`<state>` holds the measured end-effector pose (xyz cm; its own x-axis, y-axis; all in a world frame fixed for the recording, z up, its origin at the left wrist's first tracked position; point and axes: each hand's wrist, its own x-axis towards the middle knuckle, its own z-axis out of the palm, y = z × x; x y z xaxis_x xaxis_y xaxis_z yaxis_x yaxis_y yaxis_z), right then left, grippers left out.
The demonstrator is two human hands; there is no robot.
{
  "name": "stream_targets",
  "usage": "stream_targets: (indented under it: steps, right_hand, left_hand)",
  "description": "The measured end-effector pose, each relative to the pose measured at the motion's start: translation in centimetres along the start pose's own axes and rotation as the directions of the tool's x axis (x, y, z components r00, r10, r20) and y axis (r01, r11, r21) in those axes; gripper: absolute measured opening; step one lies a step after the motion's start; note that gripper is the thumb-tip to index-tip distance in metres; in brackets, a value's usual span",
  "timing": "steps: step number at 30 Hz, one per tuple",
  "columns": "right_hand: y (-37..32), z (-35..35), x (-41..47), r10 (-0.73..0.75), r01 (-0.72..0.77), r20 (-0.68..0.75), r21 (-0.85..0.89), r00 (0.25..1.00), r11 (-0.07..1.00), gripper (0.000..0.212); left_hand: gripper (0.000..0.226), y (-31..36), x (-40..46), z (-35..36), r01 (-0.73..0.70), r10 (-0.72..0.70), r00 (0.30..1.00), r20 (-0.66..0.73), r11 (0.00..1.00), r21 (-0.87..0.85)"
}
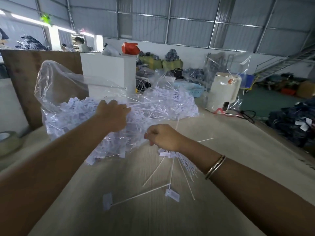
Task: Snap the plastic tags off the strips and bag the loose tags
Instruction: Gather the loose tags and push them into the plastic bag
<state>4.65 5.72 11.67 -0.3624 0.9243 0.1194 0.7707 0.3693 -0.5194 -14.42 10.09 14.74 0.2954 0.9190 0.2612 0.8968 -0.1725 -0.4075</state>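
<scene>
A large clear plastic bag (pixel 56 86) lies on the table, stuffed with white plastic tags (pixel 71 114). My left hand (pixel 112 114) rests on the bag's mouth, fingers curled into the plastic and the tags. My right hand (pixel 162 137) is closed on a bundle of tag strips (pixel 184 164) that fans out below my wrist. Several loose strips with tags (pixel 139 195) lie on the table in front of me. A second heap of tags and strips (pixel 173 103) sits behind the bag.
The beige table (pixel 230 150) runs right and forward. A tape roll (pixel 8 142) sits at the left edge. A brown board (pixel 25 79), a white box (pixel 109 72) and a cream machine (pixel 223 92) stand behind. Dark garments (pixel 293 123) pile at right.
</scene>
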Motion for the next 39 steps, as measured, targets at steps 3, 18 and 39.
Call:
stream_targets:
  steps: [3, 18, 39]
  right_hand:
    - [-0.6, -0.5, 1.4, -0.054, 0.035, -0.126, -0.148, 0.991, 0.988, 0.030]
    - [4.4, -3.4, 3.1, -0.166, 0.168, 0.032, -0.301, 0.986, 0.939, 0.059]
    - [5.6, -10.4, 4.3, -0.232, 0.240, 0.130, -0.800, 0.964, 0.550, 0.032]
  left_hand:
    - [0.041, -0.7, 0.8, 0.3, 0.003, -0.003, 1.000, 0.001, 0.999, -0.045]
    - [0.032, 0.9, 2.1, 1.4, -0.433, 0.446, 0.872, -0.201, 0.895, 0.108]
    - [0.056, -2.8, 2.7, -5.3, -0.291, 0.434, 0.827, 0.357, 0.874, -0.390]
